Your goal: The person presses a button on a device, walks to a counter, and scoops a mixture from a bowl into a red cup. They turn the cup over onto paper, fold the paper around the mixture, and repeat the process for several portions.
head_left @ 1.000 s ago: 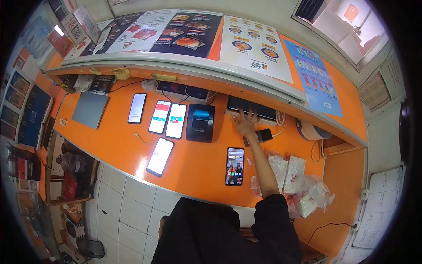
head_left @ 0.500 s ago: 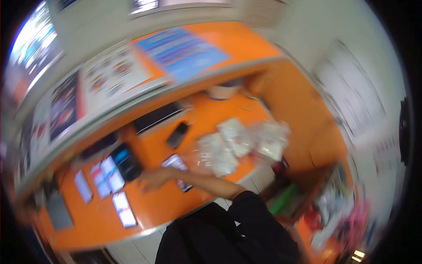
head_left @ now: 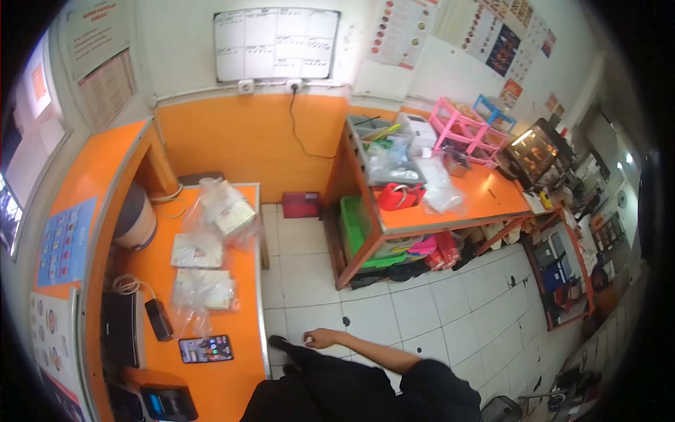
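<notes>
My right hand (head_left: 321,339), at the end of a bare forearm and black sleeve, hangs over the tiled floor, just right of the orange counter (head_left: 246,352). Its fingers look curled in, with a small pale spot at them that I cannot make out. My left hand is out of view. Nearest on the counter lies a smartphone (head_left: 205,349) with its screen lit. Behind it are clear plastic bags with pale packs (head_left: 204,290), another pale pack (head_left: 197,251) and a bagged bundle (head_left: 228,211). A small black device (head_left: 159,320) lies to their left.
A card-reader-like black device (head_left: 167,403) sits at the counter's near end. Across the tiled floor (head_left: 365,320) stands an orange table (head_left: 485,190) with bags, a red pouch (head_left: 401,196) and a pink rack (head_left: 460,125). A green crate (head_left: 355,228) is beneath it. A glass display case (head_left: 538,151) stands farther right.
My view has turned to the right, bringing in the table and floor. My right hand has gone from over the counter by the phones to beside the counter's edge.
</notes>
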### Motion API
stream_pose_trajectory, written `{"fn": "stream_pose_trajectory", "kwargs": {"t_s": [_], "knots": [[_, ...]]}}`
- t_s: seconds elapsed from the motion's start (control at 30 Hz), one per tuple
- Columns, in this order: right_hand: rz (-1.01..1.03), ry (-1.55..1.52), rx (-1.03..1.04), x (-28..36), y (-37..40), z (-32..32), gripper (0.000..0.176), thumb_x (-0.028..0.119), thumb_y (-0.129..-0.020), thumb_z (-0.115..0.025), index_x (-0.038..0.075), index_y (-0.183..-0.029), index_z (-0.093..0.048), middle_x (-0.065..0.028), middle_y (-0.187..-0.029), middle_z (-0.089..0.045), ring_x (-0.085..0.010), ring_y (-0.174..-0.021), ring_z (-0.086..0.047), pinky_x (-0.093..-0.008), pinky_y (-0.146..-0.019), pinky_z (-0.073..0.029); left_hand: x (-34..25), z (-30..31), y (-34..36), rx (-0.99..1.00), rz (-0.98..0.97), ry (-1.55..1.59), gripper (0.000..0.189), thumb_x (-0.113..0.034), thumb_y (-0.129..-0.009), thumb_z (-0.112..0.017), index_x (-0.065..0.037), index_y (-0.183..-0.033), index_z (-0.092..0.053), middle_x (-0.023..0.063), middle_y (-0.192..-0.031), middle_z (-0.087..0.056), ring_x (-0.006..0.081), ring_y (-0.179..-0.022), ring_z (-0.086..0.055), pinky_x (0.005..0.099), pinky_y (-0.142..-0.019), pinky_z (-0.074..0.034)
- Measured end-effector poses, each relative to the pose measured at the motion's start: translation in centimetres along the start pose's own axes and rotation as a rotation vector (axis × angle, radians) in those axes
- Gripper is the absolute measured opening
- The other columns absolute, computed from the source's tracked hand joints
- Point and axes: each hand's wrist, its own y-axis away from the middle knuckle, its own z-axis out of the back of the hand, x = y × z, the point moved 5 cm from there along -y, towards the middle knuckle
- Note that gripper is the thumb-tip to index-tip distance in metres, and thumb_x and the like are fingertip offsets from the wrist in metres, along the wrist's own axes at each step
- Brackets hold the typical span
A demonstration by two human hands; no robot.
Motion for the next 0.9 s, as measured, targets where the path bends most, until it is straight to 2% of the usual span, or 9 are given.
{"fn": "stream_pose_trajectory", "kwargs": {"t_s": [0.07, 0.13, 0.27, 0.4, 0.47, 0.53, 0.63, 0.73, 0.9], "knots": [[-0.452, 0.372, -0.348, -5.1, 6.6, -0.8, 0.032, 0.026, -0.078, -0.055, 0.009, -0.104, -0.054, -0.0164, -0.106, -0.055, -0.0351, -0.095, -0.056, -0.0461, -0.074, -0.046, -1.9, -1.9, -0.2, 0.053, -0.028, -0.033, 0.035, -0.037, -0.075, -0.058, -0.004, -0.085, -0.067, 0.0159, -0.085, -0.065, 0.0206, -0.084, -0.062, 0.0355, -0.073, -0.048], [-0.734, 0.333, -0.212, -12.0, 11.4, -5.4, 0.030, 0.022, -0.074, -0.054, 0.010, -0.100, -0.058, -0.0117, -0.108, -0.057, -0.0290, -0.100, -0.055, -0.0475, -0.077, -0.045, -3.4, -4.2, 0.3, 0.120, -0.063, -0.091, 0.036, -0.037, -0.075, -0.058, -0.004, -0.085, -0.067, 0.0160, -0.085, -0.065, 0.0208, -0.084, -0.062, 0.0358, -0.074, -0.048], [-0.975, -0.610, 0.013, -22.3, 19.7, -19.7, 0.034, 0.026, -0.074, -0.051, 0.003, -0.094, -0.065, -0.0174, -0.092, -0.065, -0.0314, -0.092, -0.061, -0.0435, -0.078, -0.049, -6.0, -9.6, 2.1, 0.291, -0.130, -0.244, 0.036, -0.038, -0.074, -0.058, -0.004, -0.084, -0.067, 0.0162, -0.086, -0.065, 0.0212, -0.084, -0.062, 0.0362, -0.075, -0.048], [-1.106, -0.407, -0.031, -22.7, 26.4, -28.7, 0.026, 0.025, -0.072, -0.056, 0.005, -0.083, -0.066, -0.0110, -0.083, -0.065, -0.0205, -0.069, -0.061, -0.0409, -0.059, -0.047, -7.6, -14.4, 4.2, 0.438, -0.167, -0.433, 0.037, -0.039, -0.074, -0.059, -0.004, -0.084, -0.067, 0.0164, -0.086, -0.065, 0.0216, -0.085, -0.062, 0.0367, -0.075, -0.048], [-0.953, -0.668, 0.021, -21.0, 27.7, -32.0, 0.024, 0.026, -0.067, -0.063, 0.007, -0.081, -0.067, -0.0096, -0.078, -0.064, -0.0154, -0.069, -0.058, -0.0373, -0.059, -0.047, -7.6, -16.3, 5.4, 0.500, -0.169, -0.532, 0.037, -0.039, -0.073, -0.059, -0.004, -0.084, -0.067, 0.0165, -0.086, -0.065, 0.0218, -0.085, -0.062, 0.0369, -0.076, -0.048], [-0.566, -0.437, -0.645, -19.9, 30.8, -34.0, 0.028, 0.028, -0.065, -0.067, 0.009, -0.084, -0.068, -0.0123, -0.081, -0.064, -0.0136, -0.072, -0.056, -0.0350, -0.063, -0.046, -7.3, -17.9, 6.9, 0.553, -0.162, -0.637, 0.038, -0.040, -0.073, -0.059, -0.004, -0.083, -0.068, 0.0166, -0.086, -0.065, 0.0220, -0.086, -0.062, 0.0371, -0.076, -0.048], [-0.722, -0.433, 0.007, -23.3, 31.8, -34.6, 0.031, 0.030, -0.077, -0.059, 0.004, -0.093, -0.064, -0.0094, -0.091, -0.066, -0.0260, -0.081, -0.063, -0.0392, -0.069, -0.050, -7.3, -21.6, 9.0, 0.626, -0.178, -0.785, 0.038, -0.040, -0.073, -0.059, -0.004, -0.083, -0.068, 0.0168, -0.087, -0.065, 0.0223, -0.086, -0.062, 0.0375, -0.077, -0.047], [-0.959, -0.923, -0.319, -24.0, 37.0, -30.4, 0.039, 0.038, -0.077, -0.056, 0.007, -0.100, -0.064, -0.0107, -0.091, -0.065, -0.0221, -0.084, -0.062, -0.0344, -0.077, -0.048, -8.5, -27.8, 11.7, 0.723, -0.244, -0.946, 0.039, -0.041, -0.072, -0.059, -0.004, -0.082, -0.068, 0.0170, -0.087, -0.065, 0.0226, -0.086, -0.062, 0.0378, -0.077, -0.047], [-0.839, -1.424, -0.930, -28.7, 43.5, -31.7, 0.028, 0.021, -0.085, -0.053, 0.003, -0.106, -0.058, -0.0099, -0.087, -0.065, -0.0187, -0.070, -0.064, -0.0287, -0.055, -0.050, -15.4, -43.7, 17.3, 0.842, -0.575, -1.182, 0.040, -0.042, -0.071, -0.060, -0.004, -0.082, -0.068, 0.0172, -0.087, -0.065, 0.0231, -0.087, -0.062, 0.0384, -0.078, -0.047]]}}
